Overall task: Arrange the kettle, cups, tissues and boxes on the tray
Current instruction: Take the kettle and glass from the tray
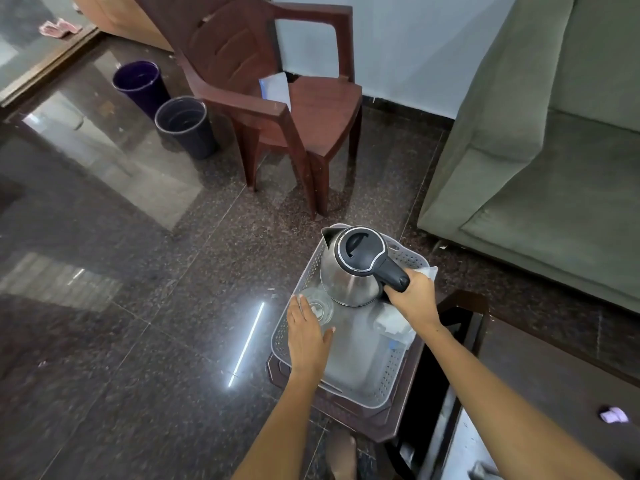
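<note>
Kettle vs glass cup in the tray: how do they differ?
The kettle is opaque steel with a black lid; the glass cup is clear. The kettle is far bigger. The right hand grips the kettle's handle; the left hand lies flat beside the cup. Both sit upright inside the tray.

Home living rm: green sofa [540, 161] by the wall, brown plastic chair [277, 98], polished dark stone floor [138, 341], two bins [162, 109] near the chair, and a low wood table [554, 368] at right w/ a small stool [346, 414].
</note>
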{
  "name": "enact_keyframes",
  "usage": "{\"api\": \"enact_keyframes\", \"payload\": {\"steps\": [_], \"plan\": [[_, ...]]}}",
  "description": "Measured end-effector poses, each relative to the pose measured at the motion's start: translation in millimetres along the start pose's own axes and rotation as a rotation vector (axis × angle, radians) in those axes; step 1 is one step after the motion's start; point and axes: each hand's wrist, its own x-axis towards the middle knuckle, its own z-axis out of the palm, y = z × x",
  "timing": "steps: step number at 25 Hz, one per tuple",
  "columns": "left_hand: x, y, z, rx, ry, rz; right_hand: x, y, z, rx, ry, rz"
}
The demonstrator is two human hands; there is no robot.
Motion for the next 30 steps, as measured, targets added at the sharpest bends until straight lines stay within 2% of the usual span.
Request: {"api": "enact_keyframes", "payload": {"steps": [4, 9, 11, 16, 24, 30], "plan": [[17.8, -3.3, 4.3, -0.114, 0.063, -0.061, -0.5, 0.0, 1.0, -0.001, 0.009, -0.017], [23.7, -7.0, 4.6, -0.196, 0.177, -0.047, 5.5, 0.3, -3.0, 0.116, -0.121, 0.064], [16.5, -7.7, 1.4, -0.228, 0.219, -0.031, 2.8, -4.7, 2.2, 0.150, -0.089, 0.104], [-9.4, -6.6, -14.9, -0.212, 0.231, 0.008, -19.5, -33.8, 7.0, 0.211, 0.044, 0.060], [-70.8, 6.3, -50.1, -0.208, 0.238, 0.142, -97.7, -52.7, -66.8, 0.246, 0.150, -0.120], [-134.6, 51.4, -55.8, -0.128, 0.177, 0.282, -170.6, -0.7, -152.5, 0.295, 0.249, -0.068]]}}
